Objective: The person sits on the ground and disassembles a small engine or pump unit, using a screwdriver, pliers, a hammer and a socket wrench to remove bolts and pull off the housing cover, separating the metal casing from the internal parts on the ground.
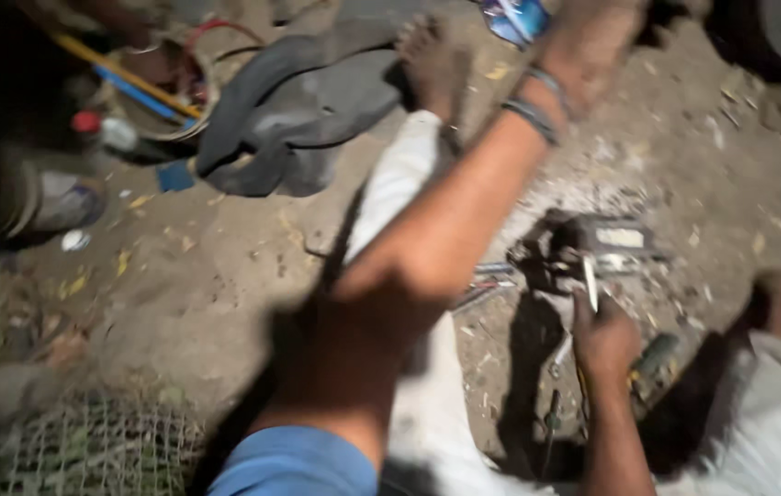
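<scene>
Slim pale metal blade (589, 283), likely a file or flat driver though blur makes it hard to tell, stands near upright in the right hand (603, 338), tip toward the dark boxy metal part (583, 248) lying on the dirt ground (225, 276) at about 1 o'clock from that hand. Right hand closed in a fist round the blade's lower end.

Left hand (592, 37) raised far out toward 12 o'clock, forearm crossing the middle of the view, bands at the wrist. Badly blurred and cut by the top edge; cannot tell whether it is open or holds anything.

Around: black rubber tube or tyre piece (298, 110) at 11 o'clock, a bare foot (432, 60) just beside it, white trouser leg (399, 193) under the raised forearm. Loose small tools (491, 280) lie on the ground just left of the metal part; a green-handled tool (652, 363) sits just right of the right hand.

Judgement on doing this well: keep the blade square to the part, grip low and firm, steady the part so it cannot skid on loose dirt, and bring the free hand back down to brace it. Poor light; work slowly.
</scene>
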